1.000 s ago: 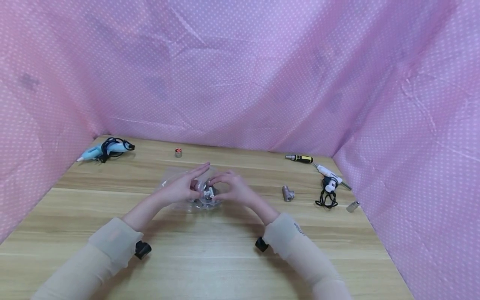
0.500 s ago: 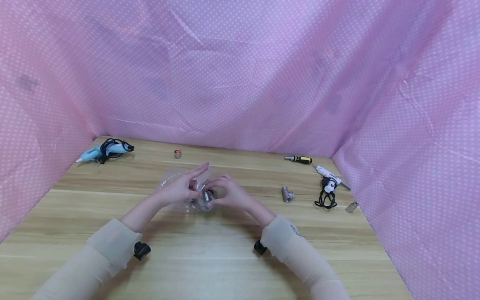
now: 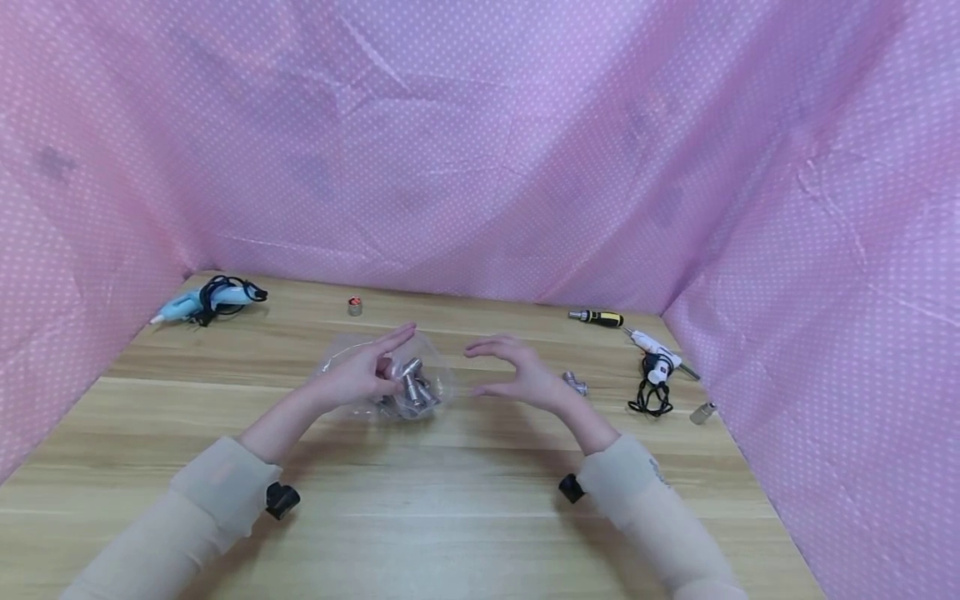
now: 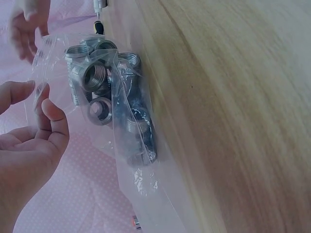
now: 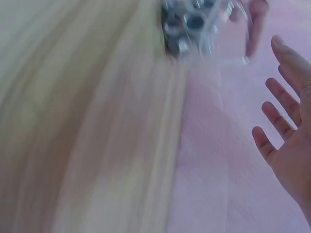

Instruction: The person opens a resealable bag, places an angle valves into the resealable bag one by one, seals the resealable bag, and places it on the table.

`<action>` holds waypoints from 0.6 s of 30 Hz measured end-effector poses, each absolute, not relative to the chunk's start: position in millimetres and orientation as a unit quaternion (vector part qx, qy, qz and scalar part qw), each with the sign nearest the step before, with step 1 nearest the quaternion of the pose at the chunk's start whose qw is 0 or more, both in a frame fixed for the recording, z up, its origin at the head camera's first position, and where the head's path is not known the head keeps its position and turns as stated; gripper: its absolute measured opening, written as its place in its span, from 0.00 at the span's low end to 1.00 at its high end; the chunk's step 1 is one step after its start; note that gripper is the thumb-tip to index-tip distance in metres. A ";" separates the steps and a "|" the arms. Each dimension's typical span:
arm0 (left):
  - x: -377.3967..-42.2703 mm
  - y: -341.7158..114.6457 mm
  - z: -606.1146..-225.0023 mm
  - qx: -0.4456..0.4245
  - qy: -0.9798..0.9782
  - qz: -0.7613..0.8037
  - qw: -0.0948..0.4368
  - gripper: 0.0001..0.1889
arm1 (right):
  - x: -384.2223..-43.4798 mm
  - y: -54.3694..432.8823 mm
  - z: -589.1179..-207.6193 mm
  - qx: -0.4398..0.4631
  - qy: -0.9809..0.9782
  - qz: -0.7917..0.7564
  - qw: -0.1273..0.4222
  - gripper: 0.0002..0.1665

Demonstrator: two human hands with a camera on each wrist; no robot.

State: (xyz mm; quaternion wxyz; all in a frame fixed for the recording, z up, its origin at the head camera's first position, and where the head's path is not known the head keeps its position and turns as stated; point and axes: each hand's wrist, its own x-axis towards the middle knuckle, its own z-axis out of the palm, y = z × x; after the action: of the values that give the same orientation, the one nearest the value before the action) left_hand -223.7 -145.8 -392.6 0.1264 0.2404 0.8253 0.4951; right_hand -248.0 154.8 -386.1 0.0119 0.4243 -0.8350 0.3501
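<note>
A clear plastic bag [image 3: 442,373] lies mid-table with several threaded metal pipe fittings [image 3: 414,388] inside. My left hand [image 3: 358,377] pinches the edge of the bag's mouth between thumb and fingers. In the left wrist view, threaded ends of the fittings [image 4: 95,76] show through the plastic, near the left hand [image 4: 36,141]. To the right of the bag, apart from it, my right hand [image 3: 521,379] holds nothing, its fingers spread and gently bent. A metal tee fitting [image 3: 576,383] is partly hidden behind the right wrist.
A blue glue gun [image 3: 183,307] with black cord lies far left. A small metal fitting with red inside [image 3: 355,307] stands at the back. On the right lie a yellow-black screwdriver [image 3: 602,318], a white glue gun [image 3: 654,346] and a metal cylinder [image 3: 702,413].
My right hand has let go of a metal fitting in the bag and moved right, its fingers spreading. The left hand stays at the bag.
</note>
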 end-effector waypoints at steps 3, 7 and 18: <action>-223.4 -146.0 -393.6 0.238 0.822 0.500 0.130 0.50 | -250.0 176.2 -383.5 0.413 -0.841 0.349 0.021 0.34; -223.0 -146.1 -395.2 0.238 0.818 0.507 0.127 0.50 | -251.2 202.5 -383.8 0.403 -0.845 0.350 0.039 0.34; -222.0 -144.2 -395.5 0.238 0.816 0.511 0.129 0.50 | -254.9 275.3 -399.3 0.348 -0.883 0.316 0.006 0.38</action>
State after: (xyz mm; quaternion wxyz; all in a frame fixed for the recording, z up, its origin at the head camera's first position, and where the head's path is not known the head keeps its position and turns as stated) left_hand -222.0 -144.2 -395.5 0.1285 0.2381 0.8156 0.5115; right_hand -254.9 275.3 -399.3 0.0063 0.3479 -0.8828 0.3156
